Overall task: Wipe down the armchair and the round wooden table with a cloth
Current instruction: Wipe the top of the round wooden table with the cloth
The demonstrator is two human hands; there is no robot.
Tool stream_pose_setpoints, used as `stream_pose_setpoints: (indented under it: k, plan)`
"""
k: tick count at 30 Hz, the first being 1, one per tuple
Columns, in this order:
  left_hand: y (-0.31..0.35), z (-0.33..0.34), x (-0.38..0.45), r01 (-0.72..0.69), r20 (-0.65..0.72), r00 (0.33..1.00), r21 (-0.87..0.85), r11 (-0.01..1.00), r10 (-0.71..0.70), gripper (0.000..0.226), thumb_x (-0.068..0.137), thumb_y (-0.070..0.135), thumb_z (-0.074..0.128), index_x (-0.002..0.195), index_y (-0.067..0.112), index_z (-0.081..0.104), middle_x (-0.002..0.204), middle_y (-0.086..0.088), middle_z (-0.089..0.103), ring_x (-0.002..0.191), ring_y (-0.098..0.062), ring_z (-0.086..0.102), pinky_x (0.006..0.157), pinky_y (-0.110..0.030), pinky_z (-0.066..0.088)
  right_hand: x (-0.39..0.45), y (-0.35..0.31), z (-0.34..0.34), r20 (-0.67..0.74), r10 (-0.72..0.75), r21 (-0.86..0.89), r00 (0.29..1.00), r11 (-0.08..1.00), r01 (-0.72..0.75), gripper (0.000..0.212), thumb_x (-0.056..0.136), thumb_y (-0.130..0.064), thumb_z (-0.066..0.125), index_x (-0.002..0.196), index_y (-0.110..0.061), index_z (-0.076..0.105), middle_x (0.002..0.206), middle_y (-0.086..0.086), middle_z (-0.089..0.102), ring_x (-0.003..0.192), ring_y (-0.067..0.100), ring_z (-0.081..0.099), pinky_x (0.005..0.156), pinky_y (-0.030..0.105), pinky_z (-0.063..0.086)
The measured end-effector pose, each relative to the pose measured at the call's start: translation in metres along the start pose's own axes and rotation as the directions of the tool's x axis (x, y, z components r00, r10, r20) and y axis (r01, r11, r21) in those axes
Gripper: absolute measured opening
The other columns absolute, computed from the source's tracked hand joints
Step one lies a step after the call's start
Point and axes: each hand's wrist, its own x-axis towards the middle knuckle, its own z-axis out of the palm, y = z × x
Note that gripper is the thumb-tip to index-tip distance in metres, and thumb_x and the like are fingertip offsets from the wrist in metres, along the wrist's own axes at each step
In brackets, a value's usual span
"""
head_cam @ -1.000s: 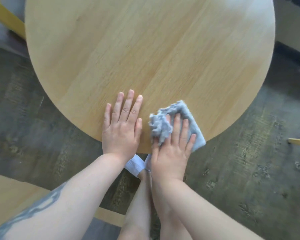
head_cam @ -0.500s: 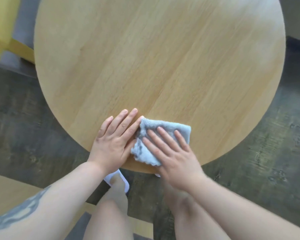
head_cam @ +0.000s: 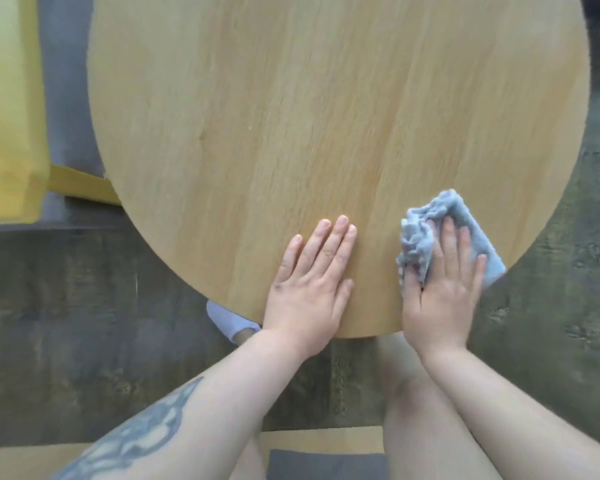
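Wiping is the step in hand, and it goes on at the near edge of the one round table (head_cam: 326, 116). One blue-grey cloth (head_cam: 426, 233) lies bunched on the table's near right rim, with a corner reaching to the very edge. The right hand (head_cam: 440, 289) presses down on the cloth with straight, released fingers, palm over its near part; it pins the cloth rather than grasping it. The left hand (head_cam: 309, 292) lies flat on bare wood just left of the cloth, apart from it, fingers straight and close together, gripping nothing, and seems to brace the top. To do this well I would keep the palm weight even, spread the bunched folds so more cloth meets the wood, and sweep in overlapping strokes that follow the rim before working toward the far side, which looks untouched as far as one can tell. The cloth sits so near the edge that a careless stroke could push it off. Two hands, one cloth and one table are in view; beyond the table's left side stands one yellow armchair (head_cam: 7, 109), only partly seen. One white shoe (head_cam: 227, 320) shows under the near rim.
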Motion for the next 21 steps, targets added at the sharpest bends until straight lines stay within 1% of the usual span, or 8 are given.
stream_pose_setpoints:
  k: [2,7,9,12,14,16,17,21]
  plan:
    - [-0.017,-0.004,0.003,-0.101,0.004,0.995,0.031,0.994,0.101,0.061,0.096,0.035,0.035,0.153,0.016,0.023,0.160,0.004,0.018,0.147,-0.012,0.013,0.119,-0.036,0.010,-0.028,-0.053,0.023,-0.078,0.219,-0.021,0.973,0.975,-0.222,0.059,0.098,-0.035,0.029,0.153,-0.017,0.016,0.160,0.005,0.020,0.147,0.024,0.012,0.118,0.051,0.007]
    - [-0.076,-0.027,0.008,-0.183,0.090,0.981,0.107,0.977,0.174,0.061,0.097,0.042,0.022,0.154,0.022,0.012,0.162,0.007,0.005,0.149,-0.013,-0.001,0.119,-0.037,-0.005,0.004,-0.072,0.024,0.073,-0.275,-0.101,0.959,0.954,0.281,0.059,0.095,-0.036,0.035,0.152,-0.023,0.023,0.159,0.000,0.023,0.147,0.020,0.015,0.118,0.043,0.004]
    - [-0.104,-0.036,0.010,-0.211,0.115,0.975,0.176,0.962,0.193,0.063,0.097,0.047,0.016,0.154,0.026,-0.002,0.162,0.007,-0.006,0.148,-0.014,-0.011,0.118,-0.039,-0.012,0.005,-0.054,0.021,0.020,-0.035,-0.055,0.999,0.998,0.036,0.058,0.098,-0.038,0.030,0.153,-0.024,0.018,0.160,-0.002,0.018,0.148,0.019,0.010,0.119,0.044,0.002]
    - [-0.133,-0.043,0.011,-0.084,0.076,0.995,0.199,0.976,0.070,0.066,0.096,0.053,0.010,0.152,0.027,-0.012,0.160,0.008,-0.016,0.146,-0.015,-0.020,0.117,-0.041,-0.015,-0.034,-0.100,0.038,-0.143,0.402,-0.014,0.905,0.913,-0.407,0.059,0.099,-0.037,0.027,0.154,-0.018,0.016,0.161,0.002,0.015,0.148,0.022,0.009,0.118,0.051,0.007]
    - [-0.143,-0.044,0.007,0.037,0.020,0.999,0.142,0.989,-0.041,0.067,0.096,0.055,0.013,0.153,0.028,-0.009,0.161,0.007,-0.015,0.147,-0.016,-0.018,0.117,-0.043,-0.014,-0.047,-0.134,0.047,-0.039,0.122,-0.031,0.992,0.992,-0.123,0.061,0.096,-0.038,0.034,0.153,-0.019,0.021,0.160,0.003,0.019,0.148,0.023,0.011,0.119,0.049,0.006]
    - [-0.155,-0.045,0.002,0.159,-0.047,0.987,0.073,0.985,-0.155,0.066,0.096,0.053,0.017,0.154,0.028,-0.005,0.162,0.005,-0.010,0.148,-0.018,-0.014,0.117,-0.043,-0.012,-0.029,-0.122,0.046,0.078,-0.356,-0.075,0.931,0.929,0.362,0.063,0.091,-0.039,0.041,0.151,-0.026,0.026,0.158,-0.001,0.025,0.147,0.020,0.015,0.118,0.046,0.005]
    - [-0.161,-0.046,-0.001,0.208,-0.077,0.976,0.048,0.977,-0.204,0.065,0.097,0.052,0.018,0.154,0.029,-0.003,0.162,0.005,-0.009,0.148,-0.018,-0.012,0.117,-0.043,-0.011,-0.015,-0.107,0.042,0.087,-0.440,-0.077,0.894,0.891,0.447,0.064,0.090,-0.039,0.045,0.150,-0.028,0.027,0.157,-0.002,0.027,0.146,0.019,0.017,0.118,0.046,0.006]
    - [-0.171,-0.042,-0.012,0.360,-0.166,0.914,-0.086,0.929,-0.370,0.061,0.100,0.046,0.015,0.155,0.023,0.002,0.162,0.002,-0.005,0.149,-0.019,-0.009,0.119,-0.041,-0.007,-0.031,-0.104,0.042,-0.138,0.196,-0.037,0.971,0.979,-0.203,0.058,0.098,-0.038,0.037,0.152,-0.022,0.024,0.158,0.004,0.025,0.147,0.024,0.017,0.118,0.051,0.010]
